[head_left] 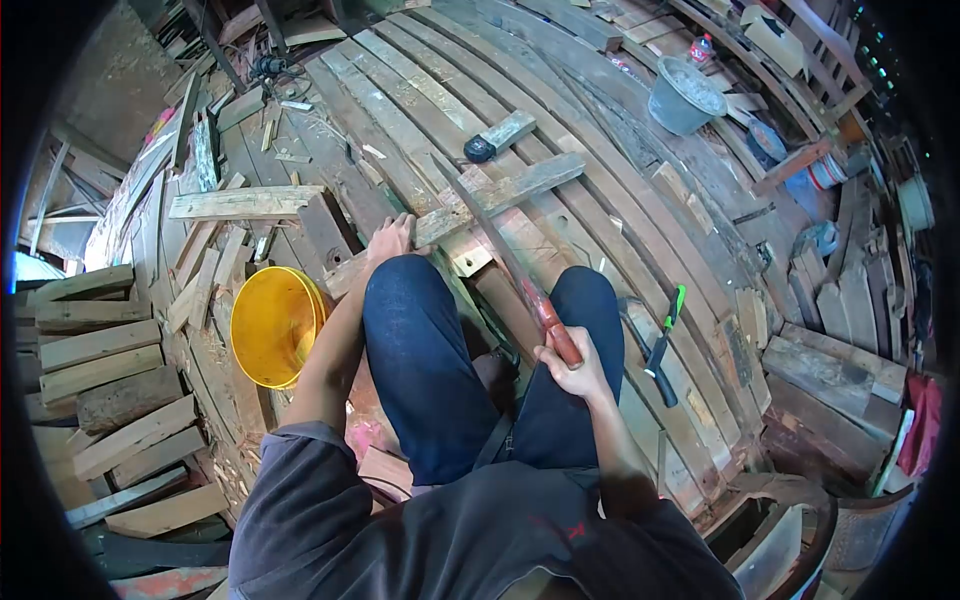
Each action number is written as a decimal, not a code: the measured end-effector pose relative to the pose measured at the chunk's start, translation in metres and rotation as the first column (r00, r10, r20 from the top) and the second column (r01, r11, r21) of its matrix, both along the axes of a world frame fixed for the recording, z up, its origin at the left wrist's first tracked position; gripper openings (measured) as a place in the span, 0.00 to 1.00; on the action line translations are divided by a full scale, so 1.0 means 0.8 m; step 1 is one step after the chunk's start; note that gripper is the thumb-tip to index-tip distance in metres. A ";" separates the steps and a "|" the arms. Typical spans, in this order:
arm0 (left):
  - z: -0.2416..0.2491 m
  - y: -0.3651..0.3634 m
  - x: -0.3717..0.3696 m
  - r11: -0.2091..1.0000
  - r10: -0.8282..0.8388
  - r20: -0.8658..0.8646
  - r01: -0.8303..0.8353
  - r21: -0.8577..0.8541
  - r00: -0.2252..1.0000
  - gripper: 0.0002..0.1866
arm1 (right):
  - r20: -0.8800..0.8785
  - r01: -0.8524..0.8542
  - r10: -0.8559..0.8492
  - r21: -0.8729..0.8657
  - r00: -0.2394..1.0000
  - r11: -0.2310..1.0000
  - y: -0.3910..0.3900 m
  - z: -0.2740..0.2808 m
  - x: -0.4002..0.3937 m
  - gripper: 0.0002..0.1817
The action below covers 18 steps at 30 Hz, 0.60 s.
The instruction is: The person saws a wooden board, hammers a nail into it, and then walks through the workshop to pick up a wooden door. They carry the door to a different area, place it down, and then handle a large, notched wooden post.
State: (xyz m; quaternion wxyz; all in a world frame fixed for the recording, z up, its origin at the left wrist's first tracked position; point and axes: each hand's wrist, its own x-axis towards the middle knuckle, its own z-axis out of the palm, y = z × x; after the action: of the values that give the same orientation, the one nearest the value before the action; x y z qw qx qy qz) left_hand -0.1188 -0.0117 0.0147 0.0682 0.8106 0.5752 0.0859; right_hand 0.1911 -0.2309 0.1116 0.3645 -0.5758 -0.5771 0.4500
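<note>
My right hand is closed round the reddish-brown handle of a long-bladed hand tool. Its narrow, dark blade slants away to the upper left and crosses over a wooden plank. Whether the edge has teeth, or touches the wood, I cannot make out. My left hand grips the plank near its left end, fingers curled over the wood. Beneath the plank, in front of my knees, lies another timber piece with a hole in it. A black round object sits beside a short wood block beyond the plank.
A yellow bucket stands left of my left leg. Right of my knee lie a hammer and a green-and-black tool. Stacked offcuts fill the left side. A grey bucket stands at the upper right on the planked floor.
</note>
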 end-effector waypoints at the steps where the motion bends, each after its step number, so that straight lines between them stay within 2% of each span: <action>1: 0.002 -0.002 0.001 1.000 0.005 -0.001 -0.005 -0.013 1.000 0.33 | 0.005 0.006 -0.006 -0.001 1.000 1.000 -0.001 0.000 -0.002 0.14; 4: 0.013 -0.009 0.004 0.999 0.030 0.017 -0.030 -0.040 0.999 0.33 | 0.045 -0.002 0.001 0.017 0.999 1.000 -0.003 0.014 -0.010 0.14; 5: 0.002 -0.006 0.002 0.999 0.029 -0.025 -0.029 -0.026 0.999 0.35 | 0.062 0.004 -0.006 0.039 0.998 0.999 -0.005 0.009 -0.012 0.14; 8: -0.002 -0.008 0.008 1.000 0.012 -0.052 -0.013 -0.019 0.999 0.38 | 0.050 -0.005 0.003 0.041 0.999 0.999 -0.009 0.006 -0.019 0.14; 13: -0.006 -0.001 0.012 0.998 -0.020 -0.126 0.013 -0.056 0.992 0.38 | 0.014 0.058 -0.058 0.021 0.998 0.998 -0.013 -0.009 -0.022 0.17; 16: -0.013 -0.015 0.013 0.992 0.014 -0.103 0.000 0.128 0.995 0.37 | 0.021 0.074 -0.075 0.037 0.997 0.997 -0.021 -0.018 -0.024 0.18; 18: -0.011 -0.010 0.013 0.994 -0.013 -0.124 0.027 0.109 0.992 0.37 | 0.029 0.085 -0.087 0.057 0.996 0.995 -0.019 -0.028 -0.024 0.19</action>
State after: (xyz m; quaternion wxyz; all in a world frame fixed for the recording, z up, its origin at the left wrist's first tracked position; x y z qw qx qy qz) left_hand -0.1087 -0.0196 0.0058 -0.0114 0.8227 0.5644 0.0670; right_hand 0.1722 -0.2459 0.0893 0.3905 -0.5968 -0.5697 0.4084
